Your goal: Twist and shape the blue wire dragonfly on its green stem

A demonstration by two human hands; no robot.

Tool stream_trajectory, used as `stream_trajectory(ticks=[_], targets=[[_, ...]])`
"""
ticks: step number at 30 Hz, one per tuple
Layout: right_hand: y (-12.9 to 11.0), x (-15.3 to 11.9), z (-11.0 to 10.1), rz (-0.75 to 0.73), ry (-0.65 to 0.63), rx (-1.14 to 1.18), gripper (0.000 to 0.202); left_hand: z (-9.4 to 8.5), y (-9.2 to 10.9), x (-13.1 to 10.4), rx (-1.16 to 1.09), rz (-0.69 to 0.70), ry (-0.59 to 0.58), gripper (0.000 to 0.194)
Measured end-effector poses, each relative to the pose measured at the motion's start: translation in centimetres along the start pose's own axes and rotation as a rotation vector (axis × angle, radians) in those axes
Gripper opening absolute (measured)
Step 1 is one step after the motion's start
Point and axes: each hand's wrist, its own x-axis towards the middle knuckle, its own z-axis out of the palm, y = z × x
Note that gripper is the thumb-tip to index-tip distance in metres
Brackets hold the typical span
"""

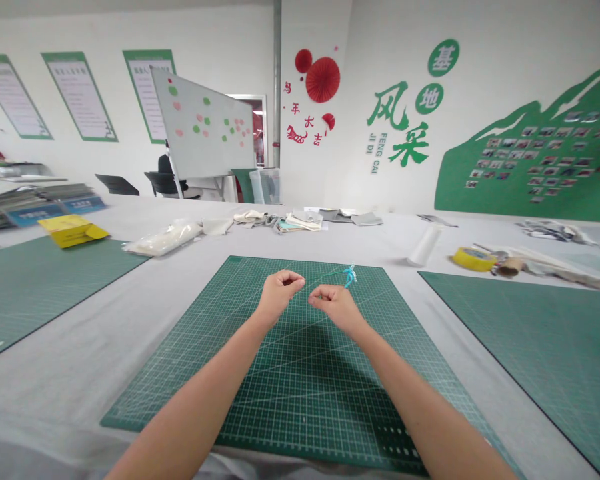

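Note:
Both hands are over the middle green cutting mat, their fingertips a short gap apart. My left hand is pinched, and a thin teal cord runs from near its fingertips to the right. At the cord's far end a small light-blue knotted bundle shows just beyond my right hand. My right hand has its thumb and index finger pressed together; anything between them is too small to make out.
Green mats lie at left and right. Behind are a yellow packet, a plastic-wrapped bundle, fabric scraps, a white roll and yellow tape. Stacked papers stand far left.

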Motion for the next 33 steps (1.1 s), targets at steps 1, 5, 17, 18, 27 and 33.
stream_trajectory(ticks=[1,5,17,18,27,33], targets=[[-0.2,-0.2,0.1,-0.017,0.017,-0.037,0.015,0.0,-0.2,0.1,0.048,0.017,0.018,0.015],[-1.1,-0.7,0.4,-0.093,0.084,-0.13,0.015,-0.2,-0.5,0.1,0.242,0.107,0.062,0.009],[-1.7,-1.4,-0.2,-0.257,0.184,-0.44,0.021,0.2,0.6,-0.9,0.532,0.298,-0.049,0.011],[-1.7,-1.4,-0.4,-0.261,0.199,-0.457,0.021,0.2,0.7,-1.0,0.533,0.305,-0.078,0.012],[-0.9,-0.3,-2.8,-0.143,0.137,-0.389,0.018,0.1,1.5,-1.1,0.405,0.35,-0.387,0.015],[0.7,0.4,-4.0,-0.03,-0.056,-0.103,0.02,-0.3,2.1,-1.1,0.207,0.256,-0.522,0.011]])
